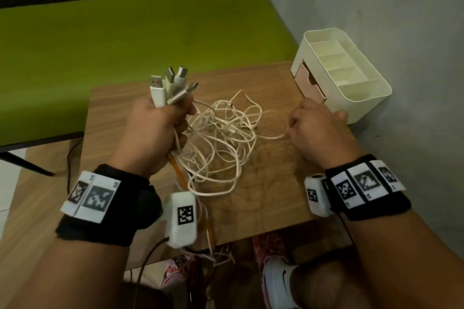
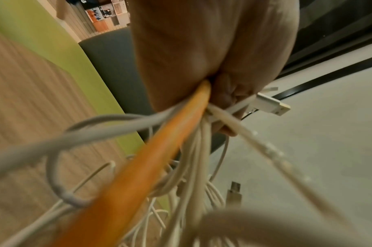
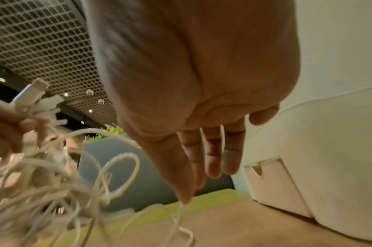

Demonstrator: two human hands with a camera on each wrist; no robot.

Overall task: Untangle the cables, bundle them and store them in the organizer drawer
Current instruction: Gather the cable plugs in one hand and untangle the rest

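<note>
A tangle of white cables (image 1: 222, 138) lies on the small wooden table (image 1: 271, 195). My left hand (image 1: 160, 130) grips a bunch of their ends in a fist, with several USB plugs (image 1: 170, 85) sticking up above it. An orange cable (image 1: 179, 175) hangs from the same fist; in the left wrist view the orange cable (image 2: 159, 150) runs out among white cables (image 2: 201, 158). My right hand (image 1: 292, 128) pinches one thin white strand (image 1: 273, 137) drawn out to the right of the tangle; thumb and forefinger meet on that strand (image 3: 180, 215). The cream organizer (image 1: 351, 75) with its pink drawer (image 1: 310, 85) stands just behind the right hand.
The organizer (image 3: 328, 167) sits at the table's back right corner against a grey wall (image 1: 401, 20). A green bench (image 1: 125, 45) runs behind and left of the table. Cables trail over the table's near edge, above shoes (image 1: 278, 281) on the floor.
</note>
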